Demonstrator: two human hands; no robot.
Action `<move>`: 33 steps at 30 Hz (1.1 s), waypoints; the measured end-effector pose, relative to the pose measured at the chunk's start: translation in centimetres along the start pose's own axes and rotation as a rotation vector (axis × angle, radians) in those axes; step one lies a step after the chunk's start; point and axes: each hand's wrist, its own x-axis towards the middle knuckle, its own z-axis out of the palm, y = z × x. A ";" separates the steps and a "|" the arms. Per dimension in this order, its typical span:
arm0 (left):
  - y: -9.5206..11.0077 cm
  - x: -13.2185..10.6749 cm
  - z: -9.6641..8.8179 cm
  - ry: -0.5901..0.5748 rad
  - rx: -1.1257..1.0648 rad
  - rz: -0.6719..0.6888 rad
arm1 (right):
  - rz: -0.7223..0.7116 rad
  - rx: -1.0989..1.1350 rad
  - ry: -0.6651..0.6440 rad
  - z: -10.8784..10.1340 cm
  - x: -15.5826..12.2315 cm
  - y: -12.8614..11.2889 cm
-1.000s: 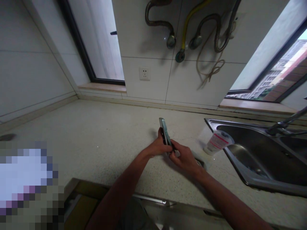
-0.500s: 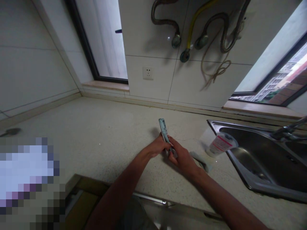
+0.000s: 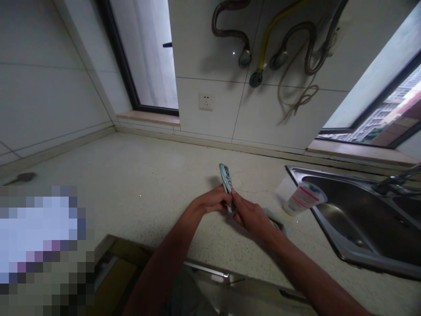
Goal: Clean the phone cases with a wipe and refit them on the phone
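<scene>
Free passage over the speckled stone countertop (image 3: 138,175) left of the left hand (image 3: 213,199), up to the tiled wall (image 3: 259,116). In the way, just right of the right hand (image 3: 251,215): a pale cloth (image 3: 274,223), then a white squeeze tube (image 3: 304,198) at the steel sink's rim (image 3: 315,173).

Both long, slim forearms (image 3: 164,263) are bare to where they leave the view, narrowing at the wrists into the left hand (image 3: 213,199) and right hand (image 3: 251,215), with short, neatly trimmed fingers (image 3: 237,202). A dull dark grey cloth garment (image 3: 184,294) shows between the arms at the bottom of the head view.
</scene>
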 end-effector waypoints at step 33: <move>-0.3 0.2 -0.9 -0.049 -0.174 -0.143 | 0.090 0.019 -0.114 0.8 -0.5 0.8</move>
